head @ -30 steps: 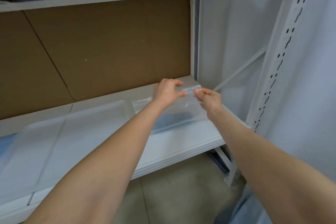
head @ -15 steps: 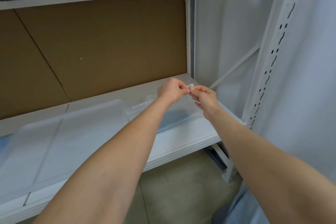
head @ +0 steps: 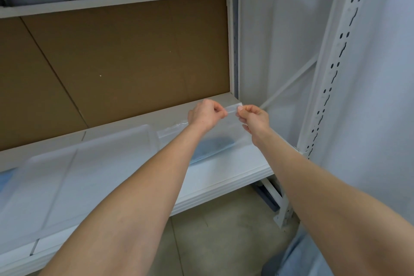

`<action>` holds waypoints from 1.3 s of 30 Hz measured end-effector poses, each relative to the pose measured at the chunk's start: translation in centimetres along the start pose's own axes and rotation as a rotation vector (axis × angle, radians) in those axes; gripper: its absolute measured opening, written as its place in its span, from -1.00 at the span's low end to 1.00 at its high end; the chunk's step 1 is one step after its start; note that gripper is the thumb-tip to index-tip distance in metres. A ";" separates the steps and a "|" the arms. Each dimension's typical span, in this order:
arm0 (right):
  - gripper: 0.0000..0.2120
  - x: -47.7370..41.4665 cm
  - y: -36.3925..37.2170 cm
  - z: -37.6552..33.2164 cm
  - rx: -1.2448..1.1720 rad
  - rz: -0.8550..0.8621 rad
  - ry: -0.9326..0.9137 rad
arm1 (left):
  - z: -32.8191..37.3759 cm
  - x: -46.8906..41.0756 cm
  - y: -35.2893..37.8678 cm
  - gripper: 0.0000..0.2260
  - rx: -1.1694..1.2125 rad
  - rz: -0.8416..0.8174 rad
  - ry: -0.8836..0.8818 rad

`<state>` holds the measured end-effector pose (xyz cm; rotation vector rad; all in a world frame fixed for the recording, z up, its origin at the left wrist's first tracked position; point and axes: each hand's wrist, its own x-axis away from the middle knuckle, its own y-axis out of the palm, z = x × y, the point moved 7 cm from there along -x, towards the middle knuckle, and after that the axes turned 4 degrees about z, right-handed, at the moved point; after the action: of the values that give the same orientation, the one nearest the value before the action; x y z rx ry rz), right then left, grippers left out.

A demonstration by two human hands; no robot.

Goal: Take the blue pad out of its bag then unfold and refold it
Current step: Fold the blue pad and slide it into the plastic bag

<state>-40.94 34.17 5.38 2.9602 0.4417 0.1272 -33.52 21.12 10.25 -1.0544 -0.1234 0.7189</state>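
Our left hand (head: 206, 114) pinched the top strip of the clear bag (head: 226, 131) with its fingers curled, and our right hand (head: 254, 119) pinched the same strip just beside it. We saw this in the head view, the only one we had. The bag hung tilted from that strip, its lower edge resting on the white shelf (head: 224, 171) near the right end. The blue pad (head: 216, 144) lay inside at the bottom, partly hidden behind our left forearm. We could not tell whether the mouth of the bag had opened.

We judged that three things could go wrong. The thin, slick strip could slip out of either pinch if we pulled unevenly. A sharp tug could tear the film instead of parting the seal. With the bag close to the shelf's front edge, letting go could send the bag and pad sliding to the floor.

We counted two hands, one bag, one blue pad, one shelf, one clear plastic lid (head: 89, 163) to the left, and one brown board (head: 134, 63) behind.
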 end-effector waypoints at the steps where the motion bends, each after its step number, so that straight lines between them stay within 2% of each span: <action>1: -0.79 0.0 0.0 0.0 0.000 0.006 -0.001 | 0.1 0.1 -0.1 -0.88 -0.012 0.004 0.004; 12: -0.79 0.1 -0.7 -0.3 -0.055 0.092 -0.010 | -1.1 0.3 -1.0 -0.86 -0.074 0.009 -0.026; 31: -0.79 0.6 -0.8 0.0 -0.038 0.164 0.026 | -3.5 1.5 -3.3 -0.84 -0.117 0.056 -0.063; 39: -0.79 0.4 -1.1 -0.4 0.005 0.204 -0.014 | -5.2 1.8 -4.7 -0.80 -0.146 0.080 -0.089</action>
<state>-40.88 35.37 5.62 3.0019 0.1368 0.1273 -27.68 16.92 11.07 -1.1717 -0.2138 0.8394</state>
